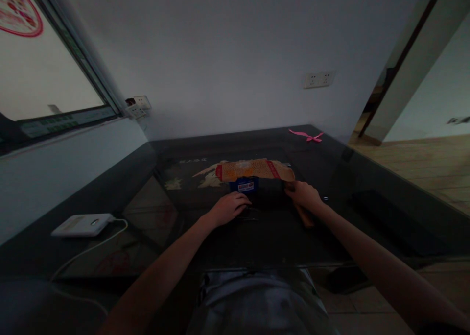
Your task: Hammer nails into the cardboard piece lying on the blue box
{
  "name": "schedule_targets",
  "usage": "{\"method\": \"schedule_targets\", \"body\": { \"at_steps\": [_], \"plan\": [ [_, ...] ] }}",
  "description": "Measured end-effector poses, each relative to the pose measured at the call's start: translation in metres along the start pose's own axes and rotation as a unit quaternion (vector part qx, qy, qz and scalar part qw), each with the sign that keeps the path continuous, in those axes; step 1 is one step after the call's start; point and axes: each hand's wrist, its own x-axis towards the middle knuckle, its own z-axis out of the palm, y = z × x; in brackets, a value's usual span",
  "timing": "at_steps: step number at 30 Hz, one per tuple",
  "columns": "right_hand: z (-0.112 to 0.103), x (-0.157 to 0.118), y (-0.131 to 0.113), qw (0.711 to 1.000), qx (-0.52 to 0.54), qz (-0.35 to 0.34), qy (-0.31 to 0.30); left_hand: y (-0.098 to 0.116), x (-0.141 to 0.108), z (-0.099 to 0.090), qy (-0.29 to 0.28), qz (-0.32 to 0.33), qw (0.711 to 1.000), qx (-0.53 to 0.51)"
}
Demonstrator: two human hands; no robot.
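Observation:
My left hand rests low over the dark tabletop with its fingers stretched out and slightly apart; I see nothing held in it. Thin metal pieces, too dim to name, lie just beside its fingertips. My right hand is closed around a brown, wooden-looking handle, whose lower end sticks out towards me; its far end is hidden. Between and beyond the hands stands a small blue box. Behind and above it is a tan cardboard strip with red bands, its right end close to my right fingers.
A white device with a cable lies on the table's left. At the back right is a pink ribbon. A long black object lies to the right. The wall borders the table's far edge.

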Motion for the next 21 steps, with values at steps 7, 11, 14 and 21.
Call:
{"method": "schedule_targets", "body": {
  "at_steps": [7,11,14,21],
  "plan": [
    [0.0009,0.0012,0.0014,1.000,0.002,-0.014,-0.009,-0.0026,0.0008,0.0029,-0.001,0.016,1.000,-0.006],
    [0.0002,0.0010,0.0007,1.000,-0.006,0.001,-0.014,-0.0027,0.0009,0.0034,-0.001,0.024,1.000,-0.006],
    [-0.0005,0.0005,0.0002,1.000,-0.004,-0.003,-0.013,-0.0031,0.0006,0.0027,0.004,0.021,1.000,0.001],
    [-0.0023,-0.0005,-0.0009,1.000,-0.007,0.000,-0.016,-0.0041,0.0002,0.0018,0.010,0.001,1.000,0.011]
  ]
}}
